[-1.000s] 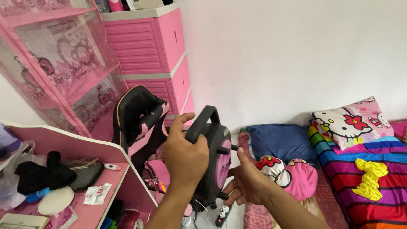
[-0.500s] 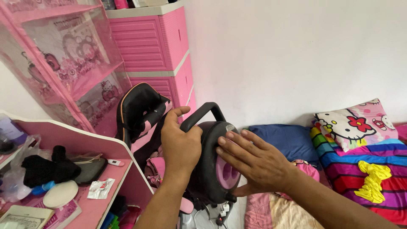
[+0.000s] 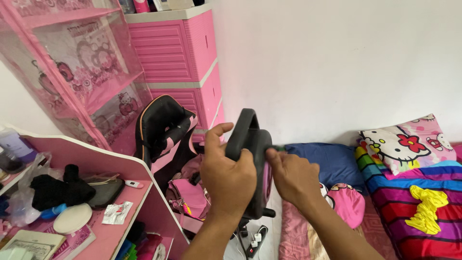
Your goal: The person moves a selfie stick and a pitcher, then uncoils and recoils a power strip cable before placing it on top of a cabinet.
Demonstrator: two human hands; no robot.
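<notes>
White wall fills the upper right; at frame centre, left hand (image 3: pixel 228 180) and right hand (image 3: pixel 293 175) clasp a black-and-pink device (image 3: pixel 250 159), pink desk (image 3: pixel 115 231) edge lower left.

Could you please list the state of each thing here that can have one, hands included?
Left hand: closed around the black appliance.
Right hand: fingers pinching the appliance's side.
Black appliance: held up off the floor, handle on top.
Pink drawer cabinet: drawers shut.
Gaming chair: unoccupied, upright.
Blue pillow: lying flat on the bed.
</notes>
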